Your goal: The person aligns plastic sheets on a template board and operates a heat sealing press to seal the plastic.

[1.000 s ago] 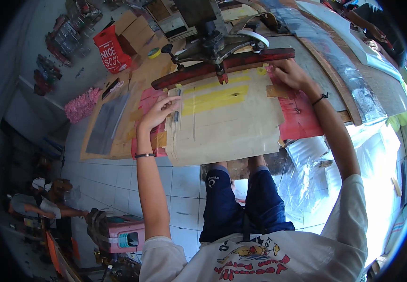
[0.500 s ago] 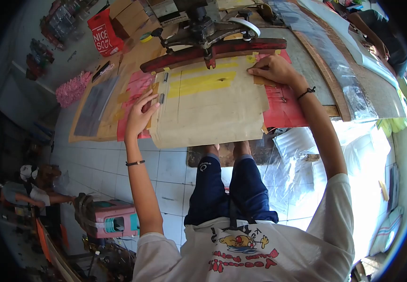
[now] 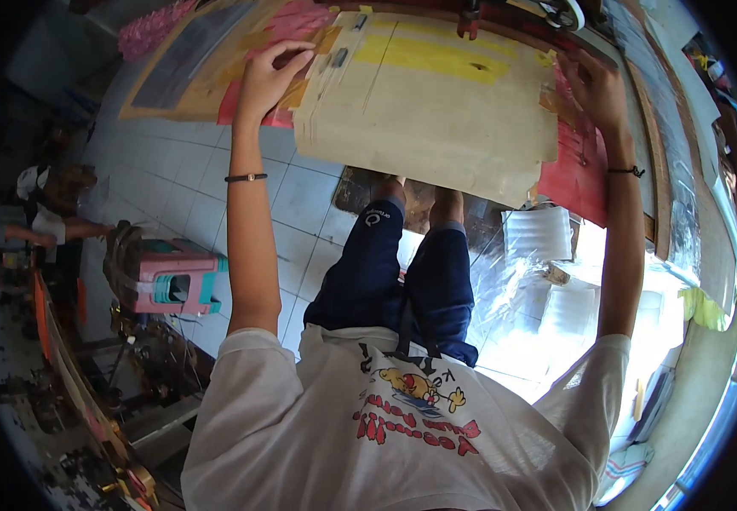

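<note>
A beige sheet (image 3: 428, 123) with yellow tape strips (image 3: 436, 55) lies on the worktop, its near edge overhanging the front. My left hand (image 3: 270, 77) is at its left edge, thumb and forefinger curled together beside brown tape and a small metal clip (image 3: 338, 58). Whether anything is between those fingertips is hard to see. At the right edge, my right hand (image 3: 598, 89) has its fingers bent in a pinch over brown tape (image 3: 560, 104); what they hold is unclear. Red sheeting (image 3: 581, 166) shows beneath both sides.
A dark red metal bar (image 3: 521, 15) crosses behind the sheet. A board with a grey panel (image 3: 189, 60) lies left. Pink and green stacked stools (image 3: 177, 285) stand on the tiled floor, with another person (image 3: 32, 221) beyond. Clear plastic wrap (image 3: 513, 298) lies at lower right.
The view has tipped downward, so sheet and bar sit higher in it. My left hand's fingers have curled from lying extended along the edge. My right hand has shifted closer along the right edge.
</note>
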Demonstrator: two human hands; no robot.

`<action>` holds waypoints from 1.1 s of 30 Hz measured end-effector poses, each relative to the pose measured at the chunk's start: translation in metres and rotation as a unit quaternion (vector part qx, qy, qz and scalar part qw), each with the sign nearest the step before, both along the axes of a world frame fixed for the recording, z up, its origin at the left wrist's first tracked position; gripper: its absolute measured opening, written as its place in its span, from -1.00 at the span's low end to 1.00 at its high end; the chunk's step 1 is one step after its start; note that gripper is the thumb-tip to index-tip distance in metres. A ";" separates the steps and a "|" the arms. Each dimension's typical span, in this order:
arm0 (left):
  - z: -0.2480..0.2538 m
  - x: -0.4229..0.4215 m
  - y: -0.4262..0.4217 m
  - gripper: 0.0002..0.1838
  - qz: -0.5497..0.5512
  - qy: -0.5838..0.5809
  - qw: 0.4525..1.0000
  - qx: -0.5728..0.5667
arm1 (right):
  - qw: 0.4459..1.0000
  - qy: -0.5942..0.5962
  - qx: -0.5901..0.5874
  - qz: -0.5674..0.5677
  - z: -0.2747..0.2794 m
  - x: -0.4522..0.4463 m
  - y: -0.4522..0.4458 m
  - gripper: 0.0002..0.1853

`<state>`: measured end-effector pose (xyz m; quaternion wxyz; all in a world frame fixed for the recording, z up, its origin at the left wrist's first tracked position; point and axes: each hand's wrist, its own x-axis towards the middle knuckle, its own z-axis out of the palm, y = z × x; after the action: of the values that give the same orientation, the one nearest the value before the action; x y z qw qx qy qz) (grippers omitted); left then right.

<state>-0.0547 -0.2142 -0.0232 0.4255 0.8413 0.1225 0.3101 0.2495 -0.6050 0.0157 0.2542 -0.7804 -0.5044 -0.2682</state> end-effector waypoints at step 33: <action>0.006 0.000 -0.022 -0.78 0.130 0.020 0.988 0.076 | 0.990 0.086 0.023 0.106 0.019 -0.026 0.001 -0.82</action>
<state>-0.0546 -0.2362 -0.0173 0.3138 0.8544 0.2152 0.3540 0.2239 -0.6039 0.0348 0.3421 -0.7364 -0.5543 -0.1829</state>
